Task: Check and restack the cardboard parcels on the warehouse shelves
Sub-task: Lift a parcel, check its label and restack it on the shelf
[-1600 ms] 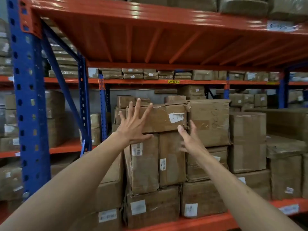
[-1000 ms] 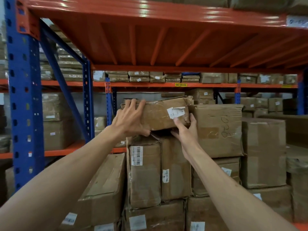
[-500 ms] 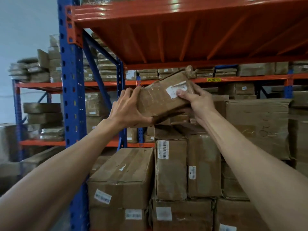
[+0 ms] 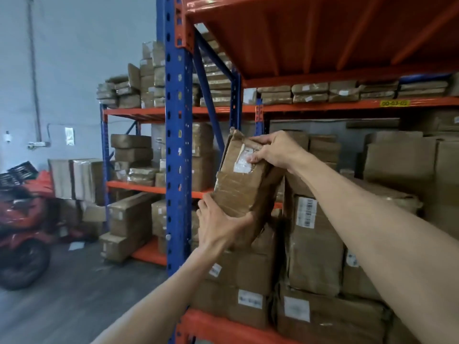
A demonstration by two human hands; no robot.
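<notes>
A worn, taped cardboard parcel (image 4: 242, 184) with a white label hangs in the air, tilted nearly upright, in front of the shelf stack. My left hand (image 4: 221, 225) grips its bottom end. Over its top right corner, beside the label, my right hand (image 4: 274, 148) is closed. Behind and below stand stacked cardboard parcels (image 4: 314, 244) on the orange shelf (image 4: 223, 326), several with barcode labels.
A blue rack upright (image 4: 177, 145) stands just left of the parcel. An orange shelf deck (image 4: 323, 33) hangs overhead. More parcel-laden racks (image 4: 131, 155) run along the back left. A red motorbike (image 4: 22, 227) is parked on the grey floor at left.
Both hands reached to the top parcel, took hold of it and lifted it off the stack. It has swung leftward and turned from flat to nearly upright; my view turned left.
</notes>
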